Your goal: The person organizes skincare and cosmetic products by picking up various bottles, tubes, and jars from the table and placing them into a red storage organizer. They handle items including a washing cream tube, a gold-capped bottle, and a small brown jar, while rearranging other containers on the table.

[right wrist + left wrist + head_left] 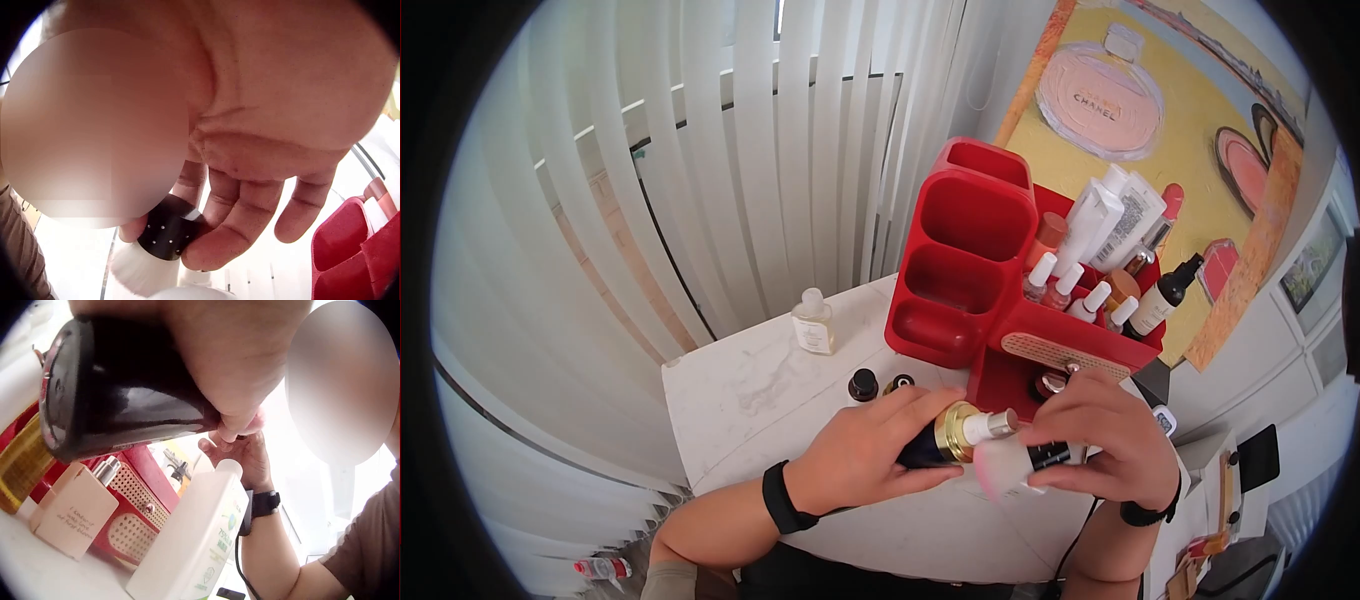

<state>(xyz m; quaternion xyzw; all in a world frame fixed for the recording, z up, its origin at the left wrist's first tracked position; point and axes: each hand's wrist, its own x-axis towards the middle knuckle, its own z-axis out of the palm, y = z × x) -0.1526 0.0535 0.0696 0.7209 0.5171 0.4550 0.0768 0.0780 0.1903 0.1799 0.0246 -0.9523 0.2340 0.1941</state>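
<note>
My left hand (860,452) grips a dark bottle (922,448) with a gold collar and a silver-tipped pump, tilted to the right over the table. In the left wrist view the bottle (137,387) looks glossy black. My right hand (1105,435) pinches the black handle of a brush (1003,468) with white and pink bristles, close beside the pump. In the right wrist view, fingers hold the black ferrule (170,230) dotted with small studs, and white bristles (142,269) fan out below.
A red organizer (960,260) with cosmetics stands at the back right. On the white table (750,390) are a small clear bottle (813,322) and a black cap (862,385). The left wrist view shows a white bottle (187,537) and a pink perfume bottle (75,509).
</note>
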